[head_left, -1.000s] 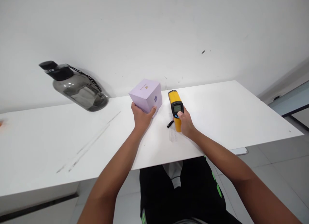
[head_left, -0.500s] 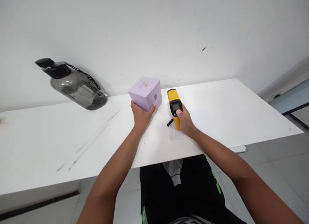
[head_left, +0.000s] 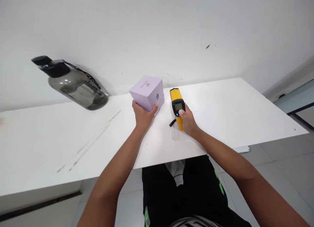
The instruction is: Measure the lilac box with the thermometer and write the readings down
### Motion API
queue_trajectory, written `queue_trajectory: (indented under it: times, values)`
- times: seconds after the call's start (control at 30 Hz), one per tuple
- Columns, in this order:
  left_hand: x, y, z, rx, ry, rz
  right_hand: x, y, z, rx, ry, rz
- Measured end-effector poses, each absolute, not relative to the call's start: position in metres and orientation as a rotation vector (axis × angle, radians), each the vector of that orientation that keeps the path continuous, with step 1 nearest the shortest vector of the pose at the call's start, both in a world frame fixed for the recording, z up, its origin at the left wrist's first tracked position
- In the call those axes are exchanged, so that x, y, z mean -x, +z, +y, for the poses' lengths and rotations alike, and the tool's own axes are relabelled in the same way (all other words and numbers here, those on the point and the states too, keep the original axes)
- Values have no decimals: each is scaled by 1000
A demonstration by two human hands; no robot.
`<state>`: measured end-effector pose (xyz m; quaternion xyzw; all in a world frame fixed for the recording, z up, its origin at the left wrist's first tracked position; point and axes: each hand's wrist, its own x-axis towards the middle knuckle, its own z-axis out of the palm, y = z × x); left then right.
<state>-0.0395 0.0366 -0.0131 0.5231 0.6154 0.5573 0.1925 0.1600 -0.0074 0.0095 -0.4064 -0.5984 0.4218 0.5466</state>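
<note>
A lilac box (head_left: 147, 92) and a yellow device (head_left: 176, 95) are held, one in each hand

The lilac box is gripped by the left hand (head_left: 143, 117) at its lower near corner. The thumb is pressed on the right side face, and the other fingers are bent around the left side face. The box is placed over the rear part of the white table (head_left: 235, 116), near the wall (head_left: 157, 34); whether it is fully supported by the table cannot be told.

The yellow device is grasped by the right hand (head_left: 189, 122) at its handle, to the right of the box and apart from it. The thumb is laid at the lower edge of the small screen, beside a blue button. The other fingers are mostly hidden, so their exact position cannot be told.

A small black piece (head_left: 172, 122) is seen just left of the handle. Faintly printed paper (head_left: 176, 135) is seen below it on the table. Well to the left, a grey transparent bottle (head_left: 78, 91) with a black cap is placed near the wall.
</note>
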Motion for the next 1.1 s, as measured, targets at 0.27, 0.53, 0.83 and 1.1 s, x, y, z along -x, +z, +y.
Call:
queue_trajectory:
  times: [0.27, 0.53, 0.83, 1.1]
  values:
    - [39, -12, 36, -1464, 1572, 1728, -160, 11, -9, 1004, 995, -1421]
    - [44, -12, 40, -1474, 1535, 1747, -159, 8, -11, 1029, 1018, -1389]
    - [49, -8, 43, -1408, 1582, 1820, -156, 8, -9, 1025, 1051, -1292]
    - [54, -8, 46, -1323, 1660, 1860, -161, 8, -13, 978, 1005, -1383]
